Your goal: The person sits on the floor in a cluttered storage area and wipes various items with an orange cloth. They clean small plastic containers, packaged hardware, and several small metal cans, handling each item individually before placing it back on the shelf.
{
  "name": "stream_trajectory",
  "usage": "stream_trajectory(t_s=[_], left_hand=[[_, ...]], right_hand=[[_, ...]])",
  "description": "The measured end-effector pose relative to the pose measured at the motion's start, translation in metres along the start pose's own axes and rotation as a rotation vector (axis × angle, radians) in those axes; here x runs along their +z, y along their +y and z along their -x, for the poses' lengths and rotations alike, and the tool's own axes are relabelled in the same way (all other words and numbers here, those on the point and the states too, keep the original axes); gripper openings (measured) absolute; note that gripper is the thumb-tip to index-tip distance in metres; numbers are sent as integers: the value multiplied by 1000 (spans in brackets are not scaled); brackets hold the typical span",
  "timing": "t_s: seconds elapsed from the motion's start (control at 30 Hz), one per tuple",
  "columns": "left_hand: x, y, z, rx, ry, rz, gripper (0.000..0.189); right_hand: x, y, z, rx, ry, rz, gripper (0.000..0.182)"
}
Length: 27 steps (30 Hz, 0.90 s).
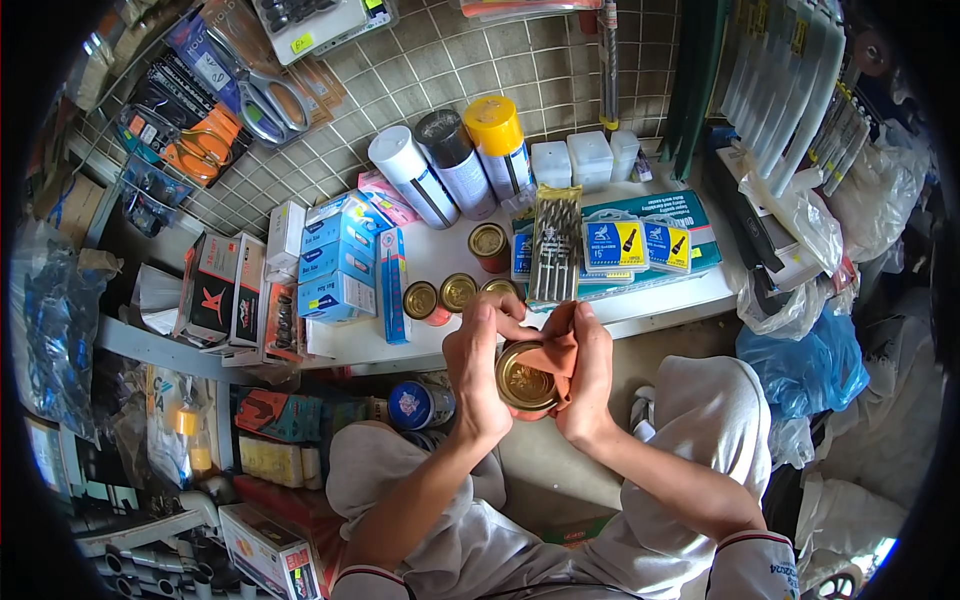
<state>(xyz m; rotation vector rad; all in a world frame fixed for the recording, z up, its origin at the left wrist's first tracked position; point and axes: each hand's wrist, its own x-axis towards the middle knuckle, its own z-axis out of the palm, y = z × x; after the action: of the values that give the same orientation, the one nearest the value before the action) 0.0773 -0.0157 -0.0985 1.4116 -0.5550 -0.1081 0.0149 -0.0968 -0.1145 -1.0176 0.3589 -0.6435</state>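
Observation:
Between my hands, above my lap and in front of the shelf, is a small round can [525,382] with a gold-coloured metal lid facing up. My left hand [480,367] curves around the can's left side. An orange-brown cloth [562,360] is gripped in my right hand [589,367] and lies over the lid's right part and the can's side. Several similar small cans stand on the white shelf [360,349] just beyond, among them a red one [489,246] set farther back. One can's front is partly hidden by my left fingers.
Spray cans [412,176] with white, black and yellow caps lean at the shelf's back. Packed drill bits [555,247] and blue-yellow cases [615,245] lie on a green box [694,217]. Light blue boxes [337,259] stand left. Scissors [274,105] hang on wire mesh. Plastic bags [802,367] fill the right.

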Motion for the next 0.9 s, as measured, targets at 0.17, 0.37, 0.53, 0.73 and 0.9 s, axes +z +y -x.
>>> stream_trajectory(t_s=[0.17, 0.37, 0.53, 0.73, 0.9], left_hand=[[8, 7, 3, -254, 111, 122, 70], [-1, 15, -5, 505, -208, -344, 28], [4, 15, -5, 378, -45, -376, 37], [-11, 4, -23, 216, 198, -95, 43], [16, 7, 7, 101, 73, -174, 43]], right_hand=[[9, 0, 0, 292, 109, -365, 38], [-5, -4, -12, 615, -8, -673, 38], [1, -8, -8, 463, 30, -568, 32], [3, -7, -1, 511, -108, -195, 40], [5, 6, 0, 403, 247, -453, 40]])
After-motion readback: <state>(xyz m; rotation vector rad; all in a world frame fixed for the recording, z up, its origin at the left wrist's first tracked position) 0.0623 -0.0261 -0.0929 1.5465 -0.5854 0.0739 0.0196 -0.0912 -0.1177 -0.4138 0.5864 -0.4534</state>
